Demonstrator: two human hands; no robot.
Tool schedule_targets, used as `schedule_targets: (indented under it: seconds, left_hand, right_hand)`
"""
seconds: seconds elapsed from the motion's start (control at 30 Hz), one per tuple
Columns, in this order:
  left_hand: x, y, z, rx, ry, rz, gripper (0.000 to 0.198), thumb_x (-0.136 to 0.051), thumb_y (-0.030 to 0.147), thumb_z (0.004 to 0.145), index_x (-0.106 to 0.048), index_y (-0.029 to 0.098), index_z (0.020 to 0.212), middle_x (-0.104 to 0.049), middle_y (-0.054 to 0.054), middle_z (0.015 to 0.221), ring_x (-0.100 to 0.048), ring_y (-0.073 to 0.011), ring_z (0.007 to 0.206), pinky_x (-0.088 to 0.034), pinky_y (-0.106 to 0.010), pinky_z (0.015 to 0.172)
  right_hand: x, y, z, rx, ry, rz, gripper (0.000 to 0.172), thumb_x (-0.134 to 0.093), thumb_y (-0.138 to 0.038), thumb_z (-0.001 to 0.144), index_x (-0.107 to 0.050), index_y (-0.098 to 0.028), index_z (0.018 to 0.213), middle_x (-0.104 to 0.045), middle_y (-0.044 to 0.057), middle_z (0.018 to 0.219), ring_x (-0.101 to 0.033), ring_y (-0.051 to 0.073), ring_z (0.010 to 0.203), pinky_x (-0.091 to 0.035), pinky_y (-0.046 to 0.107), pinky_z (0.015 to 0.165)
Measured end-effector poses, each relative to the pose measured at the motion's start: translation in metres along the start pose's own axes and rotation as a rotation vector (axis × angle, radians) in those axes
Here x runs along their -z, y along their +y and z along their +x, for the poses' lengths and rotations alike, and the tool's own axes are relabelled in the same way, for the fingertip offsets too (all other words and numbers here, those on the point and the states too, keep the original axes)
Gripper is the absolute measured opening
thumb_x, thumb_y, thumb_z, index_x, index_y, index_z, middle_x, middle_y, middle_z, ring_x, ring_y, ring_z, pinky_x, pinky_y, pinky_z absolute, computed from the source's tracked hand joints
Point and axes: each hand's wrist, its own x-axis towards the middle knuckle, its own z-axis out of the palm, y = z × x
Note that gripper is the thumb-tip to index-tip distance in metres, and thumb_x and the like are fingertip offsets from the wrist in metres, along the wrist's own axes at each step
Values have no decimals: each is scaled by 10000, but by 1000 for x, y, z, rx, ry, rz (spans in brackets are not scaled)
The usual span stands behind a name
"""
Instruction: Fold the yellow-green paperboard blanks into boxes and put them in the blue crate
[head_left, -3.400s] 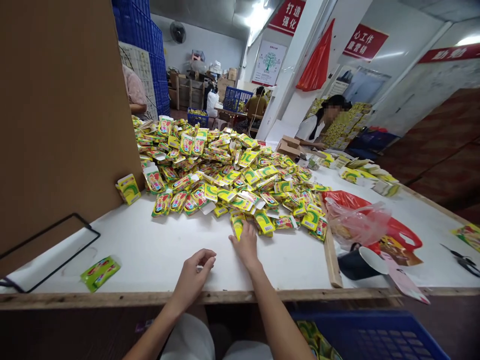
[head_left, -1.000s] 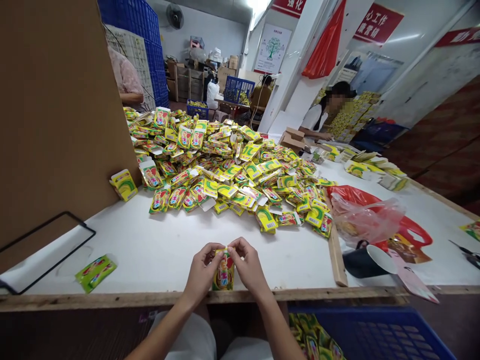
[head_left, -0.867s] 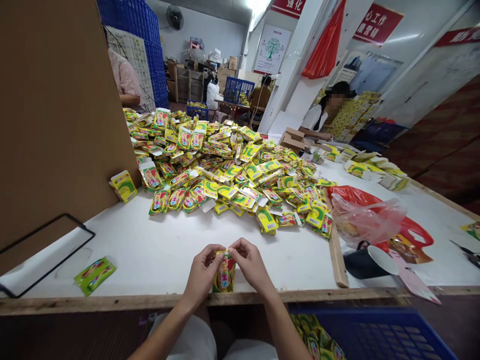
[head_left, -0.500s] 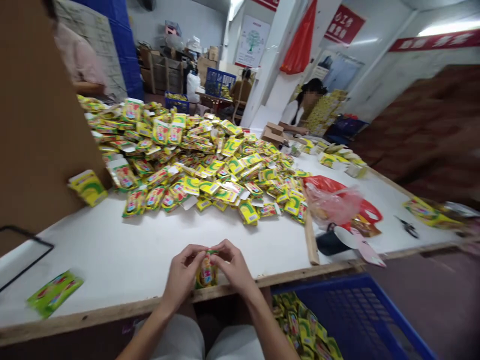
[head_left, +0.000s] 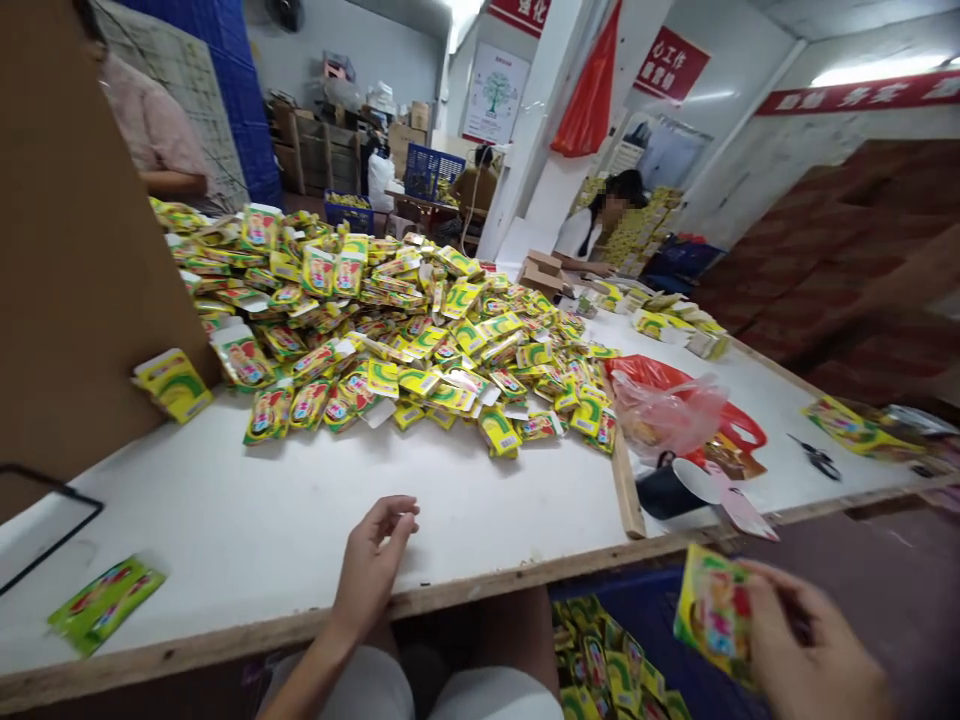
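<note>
one packet (head_left: 715, 612) is pinched at its right side by the right hand (head_left: 814, 645), long axis leaning left at the top, over or beside the blue basket (head_left: 641, 605) past the near edge of the table (head_left: 487, 515); the left hand (head_left: 373, 560), loosely curled, holds nothing visible

Over at the right I see a dark mug (head_left: 664, 496), its pale mouth turned rightward, just below a clear plastic bag (head_left: 690, 412) that lies over a red carrier bag (head_left: 639, 369). Black-handled scissors (head_left: 823, 462) lie farther right. A hanging red bag (head_left: 591, 100) shows at upper right of centre, right of a tree poster (head_left: 496, 93). Someone in a pink top (head_left: 154, 125) is at upper left; a fan (head_left: 284, 12) meets the top edge.
</note>
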Motion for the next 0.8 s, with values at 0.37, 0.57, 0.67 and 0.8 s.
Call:
schedule_targets:
  seconds: [0.37, 0.57, 0.67, 0.8]
  left_hand:
    - [0, 2, -5, 27, -83, 17, 232, -545, 374, 820, -612, 164, 895, -666, -56, 857, -631, -184, 751, -487, -319, 741]
    - [2, -4, -3, 28, -38, -21, 243, -547, 376, 818, -600, 161, 918, -658, -69, 892, -628, -189, 798, -492, -326, 761]
    - [-1, -4, -2, 13, 5, -25, 277, -559, 366, 816, -547, 179, 1021, -641, -84, 1006, -621, -194, 883, -490, -326, 785]
    - [-6, 3, -4, -17, -31, -122, 361, -569, 334, 825, -413, 222, 1132, -637, -76, 1057, -628, -185, 941, -494, -327, 819]
  right_hand:
    - [-178, -144, 1, 345, -351, 205, 438, -636, -343, 717, -559, -144, 1100, -591, 155, 1129, -504, 310, 1076, -380, 433, 930]
    - [-198, -165, 3, 259, -418, 276, 308, -571, -237, 758, -569, -149, 1053, -631, 156, 1052, -555, 314, 1031, -406, 443, 893]
    - [-186, -154, -31, 196, -591, 487, 269, -517, -335, 827, -557, -173, 1038, -674, 102, 983, -634, 248, 887, -496, 359, 763]
    - [-173, -158, -89, -13, -979, 985, 289, -582, -401, 809, -553, -182, 996, -681, 79, 974, -648, 220, 863, -519, 329, 740]
